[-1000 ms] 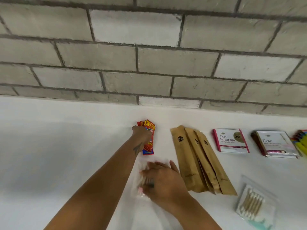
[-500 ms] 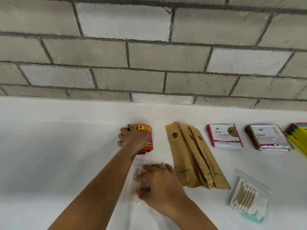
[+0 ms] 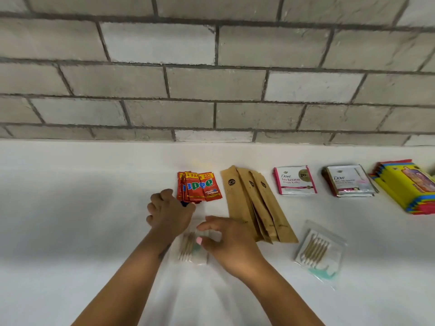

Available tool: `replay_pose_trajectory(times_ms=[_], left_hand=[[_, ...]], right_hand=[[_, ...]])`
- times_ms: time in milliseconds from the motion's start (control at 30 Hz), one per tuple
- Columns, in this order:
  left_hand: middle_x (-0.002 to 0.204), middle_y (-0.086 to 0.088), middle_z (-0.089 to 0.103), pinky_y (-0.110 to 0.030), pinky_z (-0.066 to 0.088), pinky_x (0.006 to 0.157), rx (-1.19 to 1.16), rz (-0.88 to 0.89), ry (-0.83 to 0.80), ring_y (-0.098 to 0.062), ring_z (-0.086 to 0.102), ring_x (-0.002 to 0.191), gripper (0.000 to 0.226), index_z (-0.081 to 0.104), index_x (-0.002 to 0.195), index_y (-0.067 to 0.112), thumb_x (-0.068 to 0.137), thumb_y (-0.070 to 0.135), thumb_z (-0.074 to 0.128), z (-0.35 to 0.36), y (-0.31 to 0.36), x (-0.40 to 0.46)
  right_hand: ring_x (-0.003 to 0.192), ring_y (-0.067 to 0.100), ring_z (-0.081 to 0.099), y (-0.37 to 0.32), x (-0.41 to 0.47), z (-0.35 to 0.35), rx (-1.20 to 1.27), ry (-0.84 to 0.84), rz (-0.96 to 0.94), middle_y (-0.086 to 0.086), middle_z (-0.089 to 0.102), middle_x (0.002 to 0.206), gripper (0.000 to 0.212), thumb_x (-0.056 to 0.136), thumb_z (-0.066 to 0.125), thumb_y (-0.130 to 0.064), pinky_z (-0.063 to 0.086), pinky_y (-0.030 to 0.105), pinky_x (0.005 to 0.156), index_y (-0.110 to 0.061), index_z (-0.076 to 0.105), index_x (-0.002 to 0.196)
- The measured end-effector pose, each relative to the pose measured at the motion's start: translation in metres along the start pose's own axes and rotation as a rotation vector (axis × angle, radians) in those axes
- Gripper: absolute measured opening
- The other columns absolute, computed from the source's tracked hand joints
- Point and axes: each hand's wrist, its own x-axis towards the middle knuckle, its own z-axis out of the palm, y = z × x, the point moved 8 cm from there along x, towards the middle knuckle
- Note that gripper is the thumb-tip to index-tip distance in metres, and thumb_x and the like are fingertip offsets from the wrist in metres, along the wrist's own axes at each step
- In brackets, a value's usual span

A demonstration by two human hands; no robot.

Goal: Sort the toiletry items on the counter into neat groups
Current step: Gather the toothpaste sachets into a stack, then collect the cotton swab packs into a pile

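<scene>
A clear bag of cotton swabs [image 3: 189,249] lies on the white counter [image 3: 70,208] near the front. My right hand [image 3: 228,243] arches over the bag and pinches its right side between thumb and fingers. My left hand [image 3: 168,214] sits just above the bag's top left corner with its fingers curled. Its thumb side is at the lower left corner of a fanned stack of red sachets [image 3: 199,187]. What its fingertips touch is hidden. To the right lie three brown paper sleeves [image 3: 254,203] and a second clear swab bag [image 3: 319,251].
Along the back right are a pink-edged Dove sachet stack [image 3: 294,180], another Dove sachet stack [image 3: 350,181] and a pile of yellow packets [image 3: 407,187] at the frame's edge. A grey block wall [image 3: 211,78] rises behind the counter.
My left hand has drawn back off the red sachets towards me, uncovering them. My right hand has stayed on the swab bag, with its fingers lifted a little.
</scene>
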Motion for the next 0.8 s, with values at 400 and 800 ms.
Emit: replay_pose_trajectory(times_ms=[400, 800], left_hand=[[0.133, -0.015, 0.030, -0.036, 0.041, 0.100, 0.436, 0.077, -0.245, -0.030, 0.042, 0.124, 0.114, 0.021, 0.137, 0.001, 0.058, 0.059, 0.079, 0.017, -0.005, -0.052], [0.114, -0.006, 0.057, -0.036, 0.047, 0.091, 0.167, 0.136, -0.277, -0.027, 0.057, 0.110, 0.085, 0.038, 0.117, 0.008, 0.054, 0.035, 0.089, 0.004, 0.006, -0.090]], right_hand=[[0.099, 0.026, 0.062, 0.091, -0.052, -0.088, -0.121, 0.443, 0.261, 0.006, 0.067, 0.104, 0.018, 0.083, 0.058, -0.010, 0.044, 0.025, 0.082, -0.013, 0.069, 0.098], [0.125, 0.034, 0.039, 0.190, -0.116, -0.116, -0.146, 0.533, 0.895, 0.016, 0.044, 0.133, 0.082, 0.069, 0.077, -0.041, 0.035, 0.041, 0.099, -0.009, 0.034, 0.131]])
